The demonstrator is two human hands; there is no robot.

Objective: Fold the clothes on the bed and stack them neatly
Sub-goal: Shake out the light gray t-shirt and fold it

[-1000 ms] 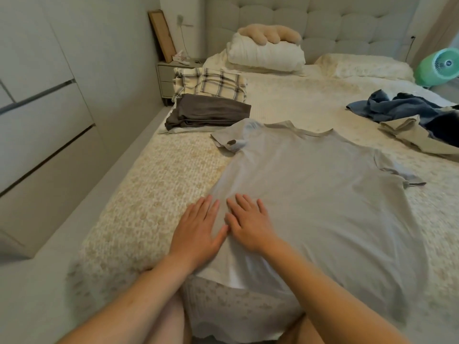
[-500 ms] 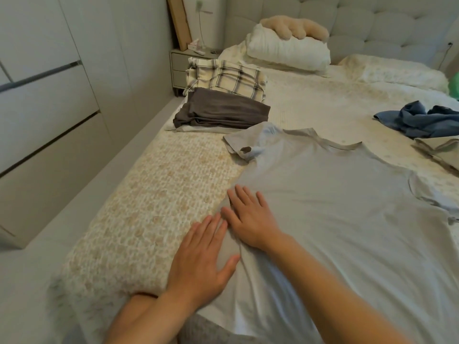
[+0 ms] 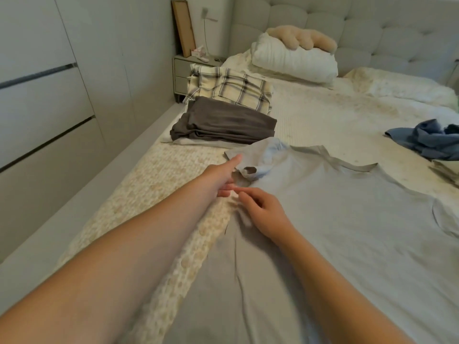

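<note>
A light grey T-shirt (image 3: 347,232) lies spread flat on the bed (image 3: 173,194), collar away from me. My left hand (image 3: 221,178) reaches to its crumpled left sleeve (image 3: 250,167); the thumb touches the sleeve's edge and the fingers are spread just below it. My right hand (image 3: 263,212) rests on the shirt's left side below the sleeve, fingers loosely bent. Beyond the sleeve, a folded dark grey garment (image 3: 223,125) lies with a folded plaid shirt (image 3: 231,88) behind it.
Unfolded blue clothes (image 3: 427,140) and a beige garment (image 3: 447,170) lie at the right edge. White pillows (image 3: 293,60) sit by the headboard. A nightstand (image 3: 183,73) and a white wardrobe (image 3: 49,95) line the left side.
Both hands left the shirt's lower left part. My left hand stretched forward to the left sleeve, and my right hand slid up the shirt's side after it.
</note>
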